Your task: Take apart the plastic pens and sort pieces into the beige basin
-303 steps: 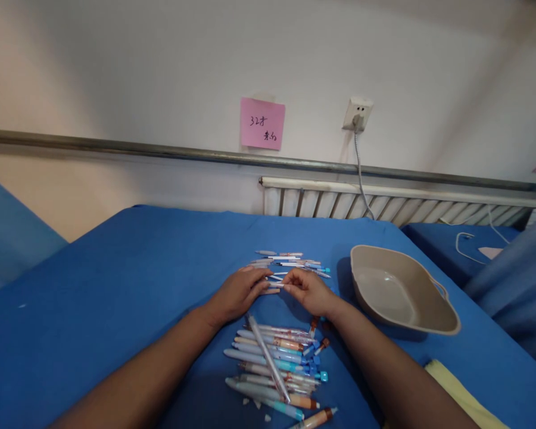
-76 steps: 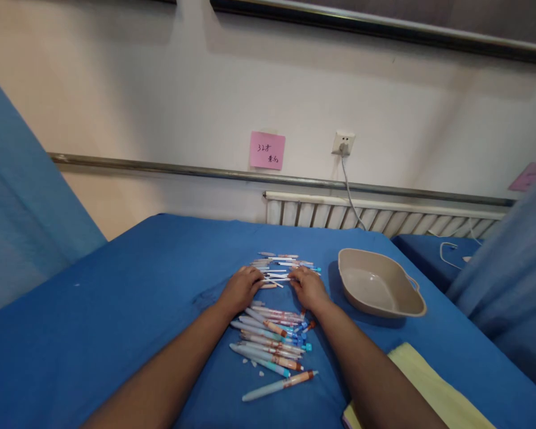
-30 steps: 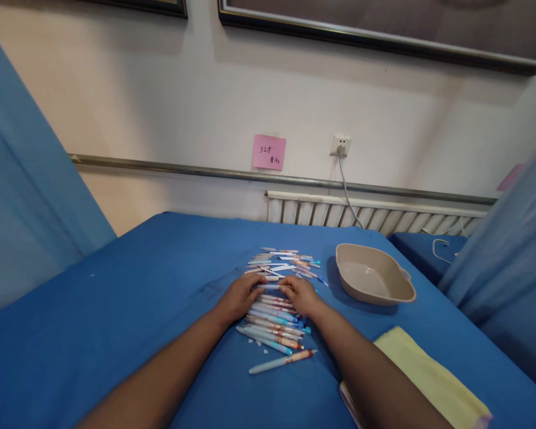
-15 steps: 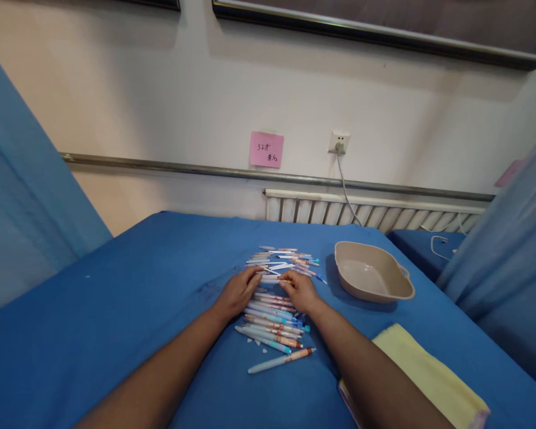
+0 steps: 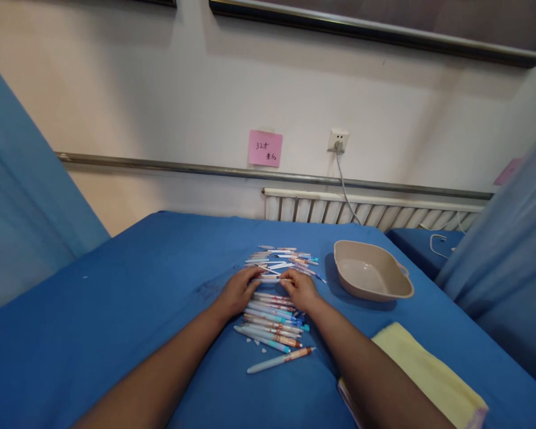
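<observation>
My left hand (image 5: 237, 291) and my right hand (image 5: 300, 290) face each other on a blue-covered table (image 5: 129, 298). Together they pinch one pen (image 5: 271, 279) by its two ends, held level between the fingertips. Just behind the hands lies a far heap of pens and thin white refills (image 5: 282, 260). Between my forearms sits a near pile of pens with blue and orange parts (image 5: 271, 322). One pen (image 5: 279, 360) lies alone in front of that pile.
A beige shallow basin (image 5: 371, 278) with nothing in it stands right of the pens. A yellow cloth (image 5: 429, 375) lies at the near right. A radiator, a pink note (image 5: 265, 148) and a wall socket (image 5: 338, 142) are behind; blue drapes hang on both sides.
The hands lifted slightly off the near pile and now hold one pen between them, closer to the far heap. The view shifted a little; ten seconds ago the camera was aimed lower.
</observation>
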`<action>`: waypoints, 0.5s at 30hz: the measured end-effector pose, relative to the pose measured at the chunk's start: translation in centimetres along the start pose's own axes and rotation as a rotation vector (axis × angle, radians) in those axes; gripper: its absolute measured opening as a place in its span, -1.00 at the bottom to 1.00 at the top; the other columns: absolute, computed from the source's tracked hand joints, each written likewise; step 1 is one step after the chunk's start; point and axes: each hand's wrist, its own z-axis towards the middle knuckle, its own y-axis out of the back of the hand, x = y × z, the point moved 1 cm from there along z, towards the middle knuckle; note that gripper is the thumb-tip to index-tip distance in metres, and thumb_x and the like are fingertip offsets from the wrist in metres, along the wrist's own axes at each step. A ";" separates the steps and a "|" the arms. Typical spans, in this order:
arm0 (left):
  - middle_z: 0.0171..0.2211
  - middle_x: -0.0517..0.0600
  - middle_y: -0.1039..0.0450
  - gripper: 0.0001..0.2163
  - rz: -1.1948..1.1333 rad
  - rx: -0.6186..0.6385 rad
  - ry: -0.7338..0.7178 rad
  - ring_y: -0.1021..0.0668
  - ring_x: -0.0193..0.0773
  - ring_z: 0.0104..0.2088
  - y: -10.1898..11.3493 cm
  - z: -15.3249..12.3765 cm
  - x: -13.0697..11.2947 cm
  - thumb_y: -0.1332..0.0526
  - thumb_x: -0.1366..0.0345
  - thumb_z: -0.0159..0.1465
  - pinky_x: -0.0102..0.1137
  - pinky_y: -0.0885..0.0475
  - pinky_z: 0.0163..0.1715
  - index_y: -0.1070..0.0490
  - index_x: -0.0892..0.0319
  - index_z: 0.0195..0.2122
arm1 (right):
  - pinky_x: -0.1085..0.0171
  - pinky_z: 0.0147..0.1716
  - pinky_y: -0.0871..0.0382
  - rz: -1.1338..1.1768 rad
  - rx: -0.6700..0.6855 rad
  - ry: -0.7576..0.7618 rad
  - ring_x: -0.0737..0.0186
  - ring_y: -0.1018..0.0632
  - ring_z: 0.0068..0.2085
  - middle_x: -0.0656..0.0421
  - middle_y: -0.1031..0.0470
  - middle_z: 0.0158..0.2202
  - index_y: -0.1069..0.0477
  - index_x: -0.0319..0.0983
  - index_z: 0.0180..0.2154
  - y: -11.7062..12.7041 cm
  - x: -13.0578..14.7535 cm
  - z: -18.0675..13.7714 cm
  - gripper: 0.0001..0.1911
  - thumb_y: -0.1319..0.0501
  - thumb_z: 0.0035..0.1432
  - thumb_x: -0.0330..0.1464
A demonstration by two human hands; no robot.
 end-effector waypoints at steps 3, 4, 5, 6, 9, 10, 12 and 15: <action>-0.35 0.00 -0.54 -0.65 0.016 0.010 0.148 -0.55 -0.21 -0.34 0.3 0.0 0.3 0.10 0.18 0.34 -0.31 -0.42 -0.21 -0.38 0.14 -0.03 | 0.37 -0.39 -0.27 -0.013 0.001 -0.012 0.30 -0.48 -0.36 0.24 -0.52 -0.38 -0.45 -0.18 -0.27 0.2 -0.1 0.1 -0.85 -0.13 0.15 -0.32; -0.39 -0.02 -0.53 -0.65 0.015 0.009 0.177 -0.55 -0.21 -0.38 0.4 0.1 0.3 0.11 0.17 0.34 -0.32 -0.42 -0.24 -0.37 0.14 -0.03 | 0.37 -0.37 -0.28 -0.019 0.000 -0.018 0.30 -0.49 -0.35 0.24 -0.53 -0.37 -0.45 -0.19 -0.27 0.3 -0.1 0.1 -0.85 -0.13 0.16 -0.33; -0.39 -0.03 -0.54 -0.65 0.014 0.003 0.186 -0.56 -0.21 -0.37 0.5 0.1 0.4 0.10 0.15 0.34 -0.32 -0.42 -0.24 -0.37 0.14 -0.04 | 0.37 -0.36 -0.28 -0.026 -0.002 -0.023 0.30 -0.49 -0.34 0.23 -0.53 -0.36 -0.45 -0.19 -0.27 0.5 -0.1 0.2 -0.85 -0.13 0.16 -0.33; -0.34 -0.02 -0.55 -0.66 0.016 -0.009 0.180 -0.56 -0.20 -0.33 0.5 0.1 0.4 0.07 0.15 0.32 -0.32 -0.42 -0.22 -0.37 0.14 -0.04 | 0.37 -0.35 -0.29 -0.036 -0.006 -0.029 0.29 -0.50 -0.33 0.23 -0.54 -0.35 -0.45 -0.19 -0.27 0.6 -0.2 0.2 -0.85 -0.12 0.16 -0.34; -0.17 0.02 -0.54 -0.69 0.058 -0.053 0.155 -0.55 -0.15 -0.19 0.5 0.1 0.4 -0.01 0.16 0.28 -0.30 -0.40 -0.14 -0.38 0.13 -0.04 | 0.35 -0.32 -0.28 -0.077 -0.033 -0.048 0.28 -0.49 -0.31 0.21 -0.53 -0.32 -0.45 -0.18 -0.27 1.2 -0.3 0.4 -0.86 -0.13 0.15 -0.35; -0.15 0.03 -0.53 -0.69 0.075 -0.065 0.156 -0.54 -0.14 -0.17 0.6 0.2 0.5 -0.02 0.16 0.27 -0.29 -0.40 -0.12 -0.39 0.14 -0.04 | 0.35 -0.31 -0.28 -0.091 -0.044 -0.052 0.27 -0.49 -0.29 0.20 -0.53 -0.31 -0.45 -0.18 -0.28 1.4 -0.5 0.4 -0.87 -0.14 0.15 -0.36; -0.14 0.04 -0.54 -0.68 0.094 -0.078 0.171 -0.54 -0.12 -0.15 0.6 0.2 0.7 -0.04 0.17 0.26 -0.29 -0.40 -0.12 -0.39 0.16 -0.04 | 0.34 -0.28 -0.27 -0.115 -0.058 -0.058 0.26 -0.49 -0.27 0.18 -0.52 -0.29 -0.45 -0.19 -0.28 2.0 -0.8 0.5 -0.87 -0.15 0.14 -0.37; -0.15 0.05 -0.54 -0.68 0.084 -0.088 0.183 -0.55 -0.13 -0.16 0.7 0.1 1.2 -0.05 0.17 0.26 -0.29 -0.42 -0.13 -0.39 0.18 -0.05 | 0.33 -0.27 -0.27 -0.139 -0.078 -0.075 0.24 -0.49 -0.25 0.16 -0.52 -0.27 -0.45 -0.20 -0.28 2.8 -1.4 0.6 -0.87 -0.14 0.14 -0.37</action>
